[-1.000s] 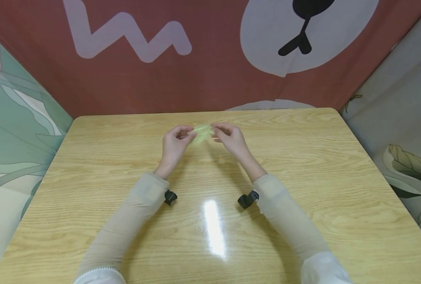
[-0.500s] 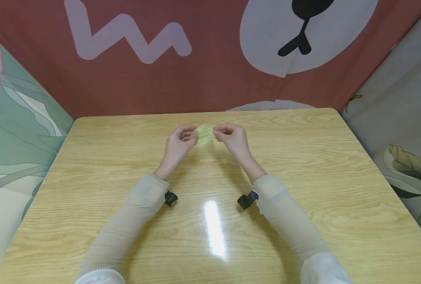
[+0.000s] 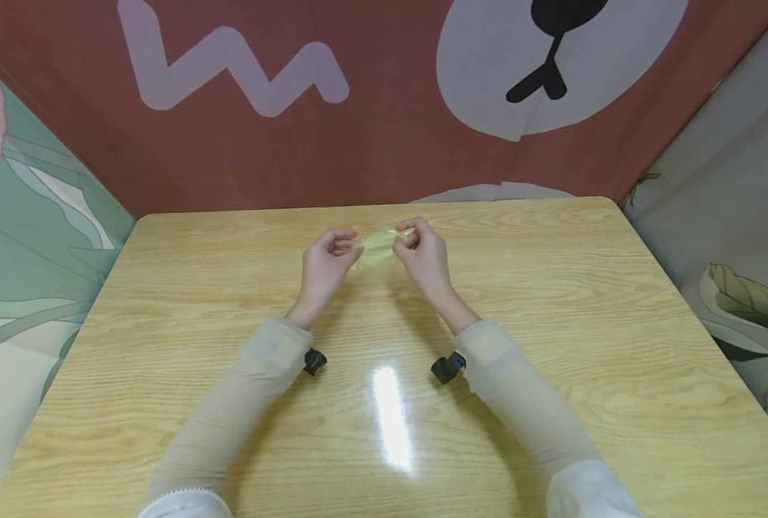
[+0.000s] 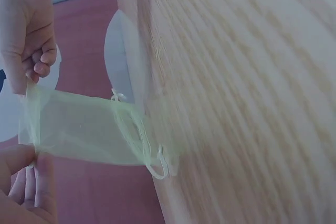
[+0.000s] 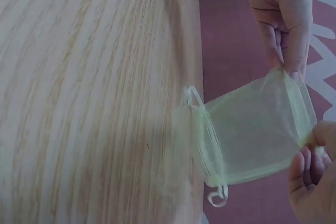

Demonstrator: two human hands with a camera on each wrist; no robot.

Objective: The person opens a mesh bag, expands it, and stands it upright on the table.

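A sheer pale yellow-green drawstring pouch (image 3: 379,247) is stretched between my two hands over the far part of the table. With thumb and fingers, my left hand (image 3: 324,265) pinches one corner of it. The opposite corner is pinched by my right hand (image 3: 428,253). In the left wrist view the pouch (image 4: 79,127) hangs from the edge that both hands hold. Its drawstring end, with a pale cord loop (image 4: 160,169) at one side, points down toward the tabletop. The sheer pouch (image 5: 252,129) looks flat in the right wrist view, with nothing visible inside.
The wood-grain table (image 3: 552,302) ends at a red printed cloth (image 3: 390,158) close behind the hands. Patterned curtains hang left (image 3: 47,237) and right (image 3: 733,237). A small black wrist camera (image 3: 315,361) is on the left sleeve, another camera (image 3: 447,368) on the right.
My hands have moved slightly apart, and the pouch is spread wider between them. The right index finger has lifted upward, away from the thumb, since half a second ago.
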